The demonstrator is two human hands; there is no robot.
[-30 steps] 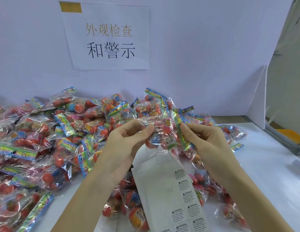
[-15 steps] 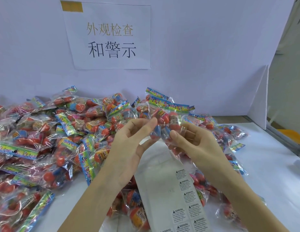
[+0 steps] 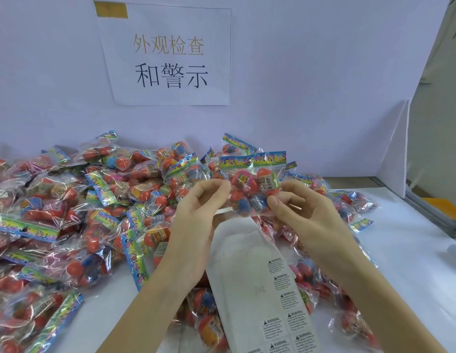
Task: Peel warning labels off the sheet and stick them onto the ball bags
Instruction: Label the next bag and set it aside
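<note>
A heap of ball bags sprawls beyond my left hand; the label sheet lies just beneath both wrists. Both it and my right hand pinch one bag by its side edges. I judge it light, crinkly and slippery, best held at the film margins.

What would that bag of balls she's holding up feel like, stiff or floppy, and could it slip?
Probably floppy: the held bag is thin crinkled clear film, bulging around loose round balls. Likely light, since the left hand and right hand hold it up by fingertip pinches alone. The glossy film looks slippery, so it might slide.
</note>
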